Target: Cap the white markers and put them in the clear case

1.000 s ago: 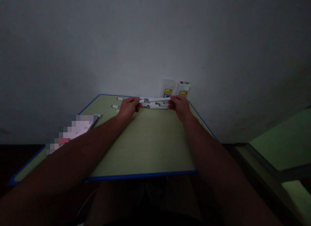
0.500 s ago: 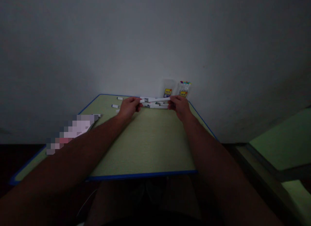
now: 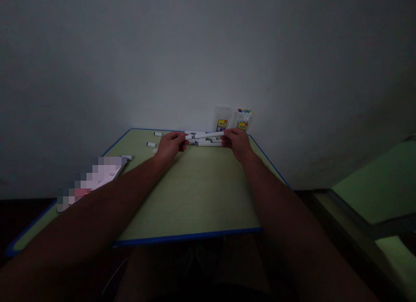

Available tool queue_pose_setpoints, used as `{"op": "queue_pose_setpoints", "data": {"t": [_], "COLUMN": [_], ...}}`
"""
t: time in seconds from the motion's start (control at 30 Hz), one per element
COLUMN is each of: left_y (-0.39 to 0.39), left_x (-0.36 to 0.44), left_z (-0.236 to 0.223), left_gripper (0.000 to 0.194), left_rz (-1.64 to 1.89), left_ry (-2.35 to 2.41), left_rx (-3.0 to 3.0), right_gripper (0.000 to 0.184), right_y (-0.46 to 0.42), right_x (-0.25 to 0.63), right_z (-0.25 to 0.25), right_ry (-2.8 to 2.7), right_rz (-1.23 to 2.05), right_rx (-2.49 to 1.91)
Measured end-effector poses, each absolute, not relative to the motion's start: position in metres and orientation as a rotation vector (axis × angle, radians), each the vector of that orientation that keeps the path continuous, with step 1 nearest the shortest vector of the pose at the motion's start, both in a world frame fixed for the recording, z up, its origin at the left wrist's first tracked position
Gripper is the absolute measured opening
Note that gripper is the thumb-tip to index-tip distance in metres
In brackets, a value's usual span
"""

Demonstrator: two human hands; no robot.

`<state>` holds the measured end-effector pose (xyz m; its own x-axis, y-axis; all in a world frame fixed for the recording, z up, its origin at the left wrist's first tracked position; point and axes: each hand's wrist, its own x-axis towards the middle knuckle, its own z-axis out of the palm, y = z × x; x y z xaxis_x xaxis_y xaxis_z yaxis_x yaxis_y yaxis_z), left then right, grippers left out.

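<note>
A white marker pen [image 3: 209,135] is stretched between my two hands near the back of the table. My left hand [image 3: 170,146] pinches its left end, and the fingers of my right hand [image 3: 237,141] are closed on its right end. Just behind and below it, several other white markers [image 3: 208,144] lie in a loose bunch, partly covered by my hands. To the left of my left hand are white pieces that look like marker caps, one cap [image 3: 151,144] with a dark end and another cap [image 3: 158,134] farther back.
Against the wall stand a clear pouch [image 3: 222,119] with a yellow label and a second pouch [image 3: 243,119] holding markers with coloured ends. A blurred-out pinkish-white packet [image 3: 104,172] lies at the table's left. The pale green table [image 3: 198,198] has a blue edge.
The view has shifted slightly, moving everything a little to the left. Both hands keep their hold on the marker, which stays nearly level.
</note>
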<state>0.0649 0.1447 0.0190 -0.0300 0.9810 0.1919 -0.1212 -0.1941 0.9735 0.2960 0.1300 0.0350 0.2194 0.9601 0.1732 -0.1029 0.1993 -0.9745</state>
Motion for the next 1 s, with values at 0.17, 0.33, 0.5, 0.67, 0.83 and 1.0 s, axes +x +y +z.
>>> {"op": "queue_pose_setpoints", "data": {"t": [0.17,0.33,0.5,0.67,0.83,1.0], "left_y": [0.1459,0.1450,0.1457,0.1488,0.1500,0.1469], "left_x": [0.0642,0.0643,0.0639,0.0629,0.0622,0.0622], "left_z": [0.0178,0.0189,0.0197,0.0179,0.0165,0.0187], "left_gripper": [0.006,0.007,0.010,0.011,0.012,0.012], "left_rz": [1.428,1.437,1.445,1.451,1.446,1.438], "left_ry": [1.030,1.031,1.032,1.033,1.041,1.059], "left_rx": [1.249,1.215,1.174,1.167,1.194,1.217], "right_gripper": [0.006,0.008,0.014,0.017,0.021,0.023], "right_y": [0.1309,0.1305,0.1305,0.1293,0.1284,0.1281], "right_x": [0.2966,0.2960,0.2970,0.2991,0.2989,0.2984], "right_z": [0.0339,0.0350,0.0382,0.0408,0.0420,0.0421], "right_ry": [-1.042,-1.022,-0.946,-0.884,-0.859,-0.865], "right_rz": [0.981,0.973,0.971,0.988,1.005,0.994], "right_rx": [-1.071,-1.077,-1.087,-1.114,-1.128,-1.141]}}
